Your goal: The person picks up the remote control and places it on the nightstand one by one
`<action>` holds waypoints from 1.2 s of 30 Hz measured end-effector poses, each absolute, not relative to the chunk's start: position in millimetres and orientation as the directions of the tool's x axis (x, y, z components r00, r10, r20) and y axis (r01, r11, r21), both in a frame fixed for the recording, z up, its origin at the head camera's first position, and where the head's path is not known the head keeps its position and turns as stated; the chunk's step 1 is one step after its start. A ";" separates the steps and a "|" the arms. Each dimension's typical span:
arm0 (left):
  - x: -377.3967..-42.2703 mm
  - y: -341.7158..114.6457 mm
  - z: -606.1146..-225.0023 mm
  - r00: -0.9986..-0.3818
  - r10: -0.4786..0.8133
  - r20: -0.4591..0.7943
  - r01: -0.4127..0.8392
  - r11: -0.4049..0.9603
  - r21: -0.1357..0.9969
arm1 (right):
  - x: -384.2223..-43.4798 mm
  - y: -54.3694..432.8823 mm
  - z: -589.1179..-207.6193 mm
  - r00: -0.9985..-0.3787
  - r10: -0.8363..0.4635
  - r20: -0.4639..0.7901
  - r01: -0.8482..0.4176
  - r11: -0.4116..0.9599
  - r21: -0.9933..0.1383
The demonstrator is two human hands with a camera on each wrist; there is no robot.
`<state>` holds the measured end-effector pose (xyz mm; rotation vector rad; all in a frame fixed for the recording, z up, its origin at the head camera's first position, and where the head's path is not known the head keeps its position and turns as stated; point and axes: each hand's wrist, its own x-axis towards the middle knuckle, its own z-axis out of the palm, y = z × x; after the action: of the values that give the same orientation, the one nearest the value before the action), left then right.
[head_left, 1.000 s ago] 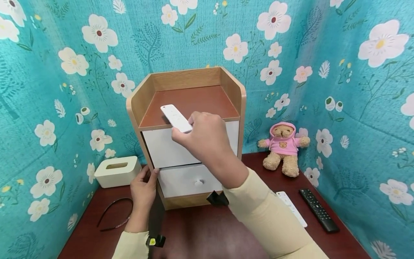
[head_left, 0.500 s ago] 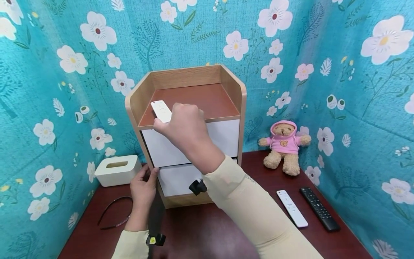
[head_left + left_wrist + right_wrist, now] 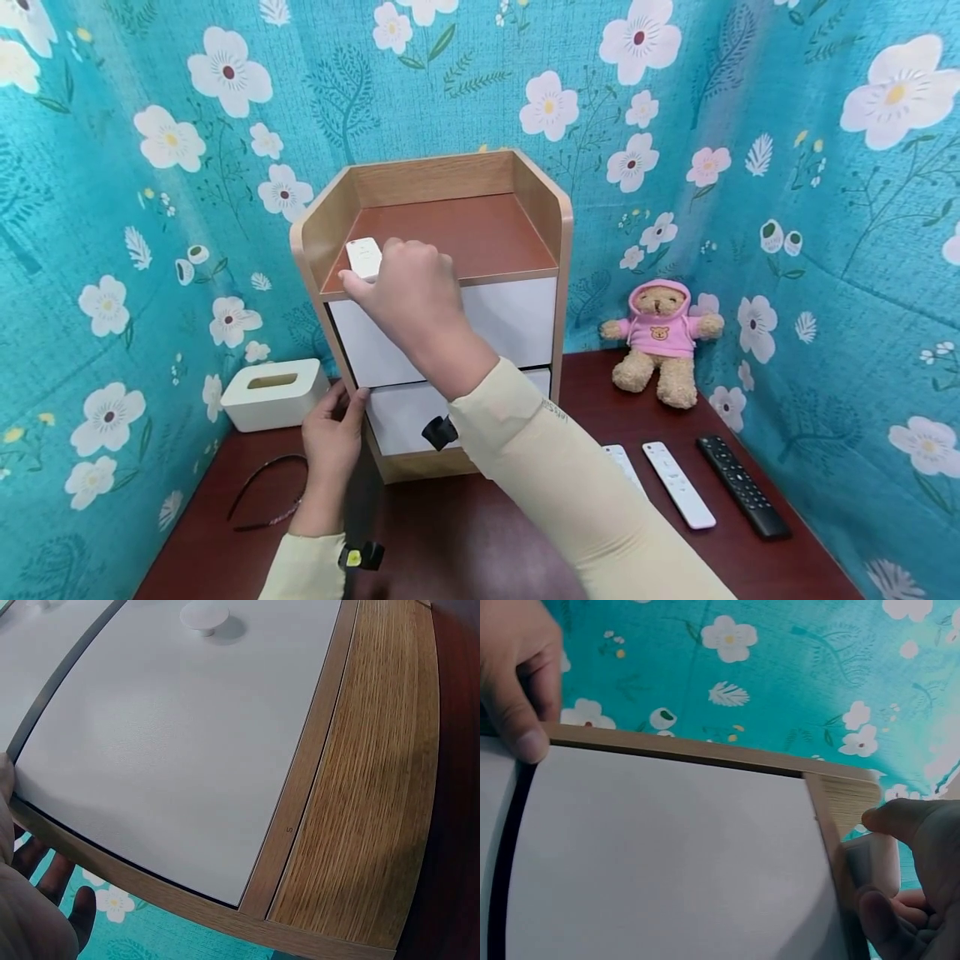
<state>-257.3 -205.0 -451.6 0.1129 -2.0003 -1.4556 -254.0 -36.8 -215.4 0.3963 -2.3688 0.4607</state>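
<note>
A small wooden cabinet (image 3: 536, 187) with two white drawers stands on the dark red table. My right hand (image 3: 411, 300) holds a white remote control (image 3: 364, 258) at the left part of the cabinet's brown top, near its front edge. Its far end shows past the fingers; the rest is behind the hand. Whether it touches the top, I cannot tell. In the right wrist view, thumb and fingers pinch the remote beside the upper edge. My left hand (image 3: 332, 442) grips the cabinet's left side, thumb on the front edge and fingers behind. Both drawers look closed.
On the right lie a white remote (image 3: 678, 485), a black remote (image 3: 742, 487) and another white one (image 3: 624, 467) partly under my sleeve. A teddy bear (image 3: 660, 337) in pink sits behind them. A tissue box (image 3: 273, 396) and a headband (image 3: 266, 493) are at left.
My right hand has moved left over the cabinet top with the remote, which now shows less beyond the fingers. The left hand has stayed on the cabinet's side.
</note>
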 end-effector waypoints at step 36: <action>-258.4 -203.3 -451.8 -0.796 -0.435 0.421 0.258 0.385 0.886 | -232.2 -10.9 -241.5 -0.523 -0.191 0.831 -0.611 0.763 -0.210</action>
<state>-258.4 -203.3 -451.8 0.1510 -2.0308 -1.4540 -232.2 -10.9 -241.5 0.5988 -2.0926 0.6176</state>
